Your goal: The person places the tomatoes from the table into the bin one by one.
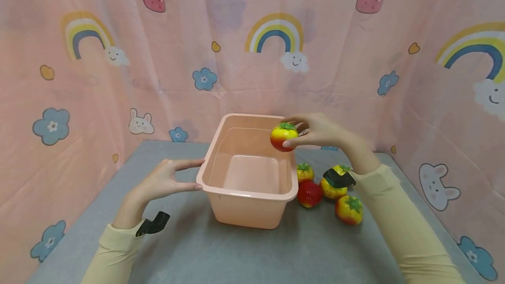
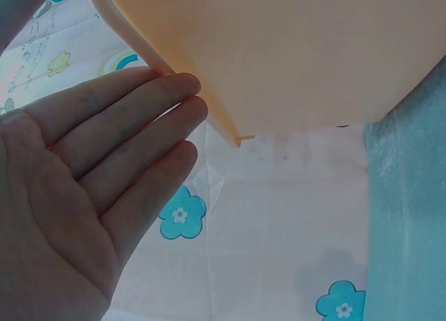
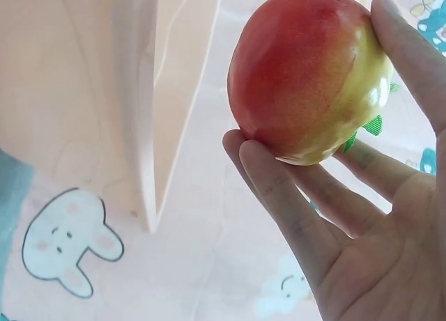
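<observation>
A pink plastic bin (image 1: 252, 197) stands in the middle of the table, and its visible inside holds nothing. At its left rim is my left hand (image 1: 167, 181), fingers and thumb extended, tips right at the edge. In the left wrist view the straight fingers (image 2: 150, 136) meet the bin's rim. My right hand (image 1: 321, 130) holds a red and yellow tomato (image 1: 279, 137) over the bin's right rim, between thumb and fingers. From the right wrist view, the tomato (image 3: 300, 74) shows its smooth red side, with green leaves toward the palm.
Right of the bin lie a red fruit (image 1: 309, 194) and several yellow-red tomatoes, one (image 1: 349, 210) nearest the front and another (image 1: 304, 173) against the bin's side. A grey cloth covers the table (image 1: 189, 253). Pink printed curtains (image 1: 181, 56) hang behind and at both sides.
</observation>
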Demonstrator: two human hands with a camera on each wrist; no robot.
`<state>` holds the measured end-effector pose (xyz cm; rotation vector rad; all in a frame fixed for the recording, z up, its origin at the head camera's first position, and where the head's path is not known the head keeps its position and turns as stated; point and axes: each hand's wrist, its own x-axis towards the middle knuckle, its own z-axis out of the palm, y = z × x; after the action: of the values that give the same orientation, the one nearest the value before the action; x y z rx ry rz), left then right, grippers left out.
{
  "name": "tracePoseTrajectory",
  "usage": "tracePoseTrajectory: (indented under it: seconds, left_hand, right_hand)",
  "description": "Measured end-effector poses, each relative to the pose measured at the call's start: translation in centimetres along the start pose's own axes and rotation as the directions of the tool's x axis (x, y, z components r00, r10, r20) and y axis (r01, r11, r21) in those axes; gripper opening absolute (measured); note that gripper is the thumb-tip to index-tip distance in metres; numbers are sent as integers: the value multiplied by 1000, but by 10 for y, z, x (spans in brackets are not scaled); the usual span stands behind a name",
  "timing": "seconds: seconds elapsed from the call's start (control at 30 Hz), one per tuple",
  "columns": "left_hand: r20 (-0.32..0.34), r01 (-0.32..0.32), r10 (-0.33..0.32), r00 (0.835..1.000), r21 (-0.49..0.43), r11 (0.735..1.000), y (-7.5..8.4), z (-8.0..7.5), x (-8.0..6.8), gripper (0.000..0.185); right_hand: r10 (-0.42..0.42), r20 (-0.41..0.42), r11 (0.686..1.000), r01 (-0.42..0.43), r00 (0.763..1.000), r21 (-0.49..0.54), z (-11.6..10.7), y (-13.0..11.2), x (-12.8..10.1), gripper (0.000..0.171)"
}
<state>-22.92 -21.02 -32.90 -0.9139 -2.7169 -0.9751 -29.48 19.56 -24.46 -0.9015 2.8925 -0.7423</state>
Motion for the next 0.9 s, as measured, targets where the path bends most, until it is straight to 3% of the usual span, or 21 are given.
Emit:
tracePoseTrajectory:
  seconds: [0.47, 0.9]
  left_hand:
    - [-4, -2, 2, 1000, 1, 1000, -1, 1, 0, 64]
    - [-4, 2, -2, 1000, -11, 1000, 0, 1, 1, 64]
  right_hand:
    - [-79, 53, 997, 78, 995, 21, 13, -17, 23, 66]
    - [-109, 27, 990, 106, 994, 98, 17, -9, 19, 65]
